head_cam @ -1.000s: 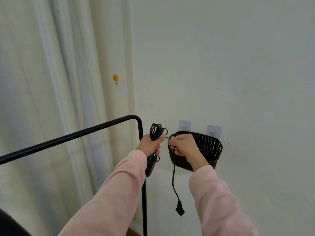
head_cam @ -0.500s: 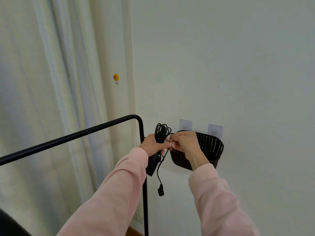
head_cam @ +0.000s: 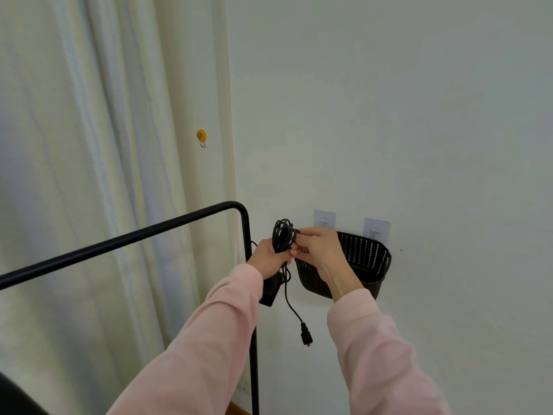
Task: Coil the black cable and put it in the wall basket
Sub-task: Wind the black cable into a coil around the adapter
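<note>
My left hand (head_cam: 267,259) grips a bundle of loops of the black cable (head_cam: 282,235), which stick up above my fist. A black power brick (head_cam: 270,290) hangs below that hand. My right hand (head_cam: 318,250) pinches the cable right beside the loops, touching the left hand. A loose tail runs down from the hands and ends in a small plug (head_cam: 306,335) hanging free. The dark woven wall basket (head_cam: 366,259) hangs on the wall just right of my right hand, partly hidden by my wrist.
Two clear adhesive hooks (head_cam: 324,220) hold the basket on the pale wall. A black metal rack bar (head_cam: 149,235) bends down into a post just left of my left hand. Cream curtains hang at left, with a small yellow hook (head_cam: 201,135).
The hands have come together next to the basket and the loop bundle has grown. The dangling tail is shorter than a second ago; its plug swung up, then dropped back lower and rightward.
</note>
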Motion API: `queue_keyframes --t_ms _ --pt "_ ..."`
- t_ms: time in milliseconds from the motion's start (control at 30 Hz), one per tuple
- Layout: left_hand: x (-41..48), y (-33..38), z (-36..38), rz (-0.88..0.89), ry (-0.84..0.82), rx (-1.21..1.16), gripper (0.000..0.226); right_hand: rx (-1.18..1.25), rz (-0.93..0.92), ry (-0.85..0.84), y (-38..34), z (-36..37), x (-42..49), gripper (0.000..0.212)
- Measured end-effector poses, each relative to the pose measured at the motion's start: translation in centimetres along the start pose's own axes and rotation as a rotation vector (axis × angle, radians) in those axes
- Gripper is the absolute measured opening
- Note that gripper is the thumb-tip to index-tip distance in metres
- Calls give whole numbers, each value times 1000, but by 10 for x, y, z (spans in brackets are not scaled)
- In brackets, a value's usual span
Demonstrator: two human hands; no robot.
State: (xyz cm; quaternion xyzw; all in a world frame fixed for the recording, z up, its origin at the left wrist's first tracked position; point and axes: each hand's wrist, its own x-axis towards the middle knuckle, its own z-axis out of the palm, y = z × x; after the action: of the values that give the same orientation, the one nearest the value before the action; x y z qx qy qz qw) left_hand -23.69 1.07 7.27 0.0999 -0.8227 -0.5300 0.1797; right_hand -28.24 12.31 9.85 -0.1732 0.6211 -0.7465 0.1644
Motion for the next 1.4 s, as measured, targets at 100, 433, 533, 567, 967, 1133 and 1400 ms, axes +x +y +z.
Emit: queue_keyframes --t_ms 100,433,533,567,967,1133,1400 --pt "2 -6 1 -31 65 -35 17 -67 71 82 9 -6 1 10" --pt "7 -6 2 -24 225 -133 34 -465 494 -182 30 -4 -7 34" --pt "9 -8 1 -38 264 -192 34 -528 521 -237 30 -1 -10 36" --pt "9 -7 0 -41 267 -211 34 -544 528 -256 31 0 -11 35" --pt "9 1 -7 -50 265 -320 31 -445 424 -141 37 1 -10 29" --pt "8 0 -10 -67 224 -302 32 -387 375 -98 39 4 -8 18" --pt "7 -1 -13 -98 166 -255 27 -180 193 51 40 10 0 24"
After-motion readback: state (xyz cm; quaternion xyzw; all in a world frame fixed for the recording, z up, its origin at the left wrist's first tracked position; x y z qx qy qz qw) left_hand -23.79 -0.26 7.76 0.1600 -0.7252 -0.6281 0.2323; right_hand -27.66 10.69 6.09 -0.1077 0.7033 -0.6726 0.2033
